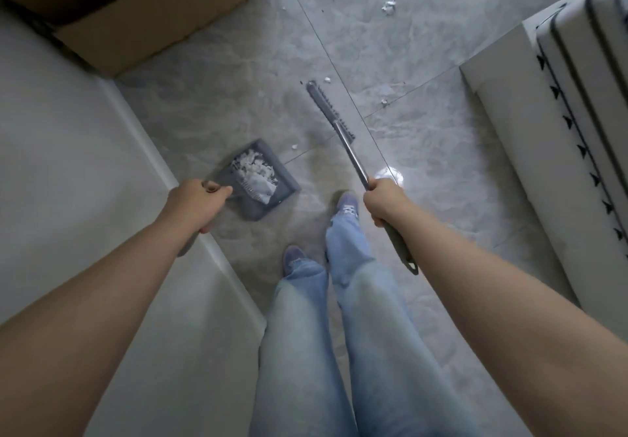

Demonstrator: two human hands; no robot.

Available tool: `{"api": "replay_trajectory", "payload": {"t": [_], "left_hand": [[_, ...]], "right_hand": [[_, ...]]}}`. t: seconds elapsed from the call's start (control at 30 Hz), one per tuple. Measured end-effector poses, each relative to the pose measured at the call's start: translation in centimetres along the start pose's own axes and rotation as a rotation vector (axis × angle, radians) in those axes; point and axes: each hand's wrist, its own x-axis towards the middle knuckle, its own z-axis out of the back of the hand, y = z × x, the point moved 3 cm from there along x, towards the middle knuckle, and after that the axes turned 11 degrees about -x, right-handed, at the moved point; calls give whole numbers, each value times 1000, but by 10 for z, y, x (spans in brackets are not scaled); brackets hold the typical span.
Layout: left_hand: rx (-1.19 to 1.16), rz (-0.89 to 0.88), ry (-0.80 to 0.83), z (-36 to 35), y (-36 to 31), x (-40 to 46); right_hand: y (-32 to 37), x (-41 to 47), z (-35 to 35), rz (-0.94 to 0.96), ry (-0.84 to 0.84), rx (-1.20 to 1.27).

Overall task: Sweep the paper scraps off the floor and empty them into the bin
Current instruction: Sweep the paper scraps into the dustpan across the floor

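Head view, square grey dustpan [263, 195], crumpled white scraps [256, 170]

You have no words, brand names or numbers to read anywhere in this view. The only marks are a row of small dark triangles [577, 146] running along the edge of the white boxes [530, 151] at your right, and they spell nothing. The brown cardboard box [142, 5] at top left shows you plain, unprinted sides.
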Motion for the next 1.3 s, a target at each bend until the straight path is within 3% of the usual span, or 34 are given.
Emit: {"api": "replay_trajectory", "payload": {"t": [0.17, 0.27, 0.33, 0.57, 0.87, 1.0, 1.13, 1.3], "left_hand": [[53, -29, -54, 9, -4, 34], [39, -12, -70, 13, -10, 46], [28, 5, -60, 15, -17, 47], [-1, 17, -57, 11, -41, 51], [-46, 29, -45, 11, -48, 45], [-83, 36, -73, 4, -83, 53], [-116, 36, -121, -1, -125, 79], [-84, -23, -140, 1, -170, 107]], "right_hand": [[60, 41, -31, 87, 102, -195], [70, 31, -60, 111, 273, -218], [62, 14, -70, 148, 300, -207], [35, 17, -54, 146, 130, -152], [25, 58, -25, 95, 237, -86], [54, 69, 44, 153, 148, -84], [94, 134, 104, 180, -45, -231], [129, 192, 137, 97, 6, -275]]}}
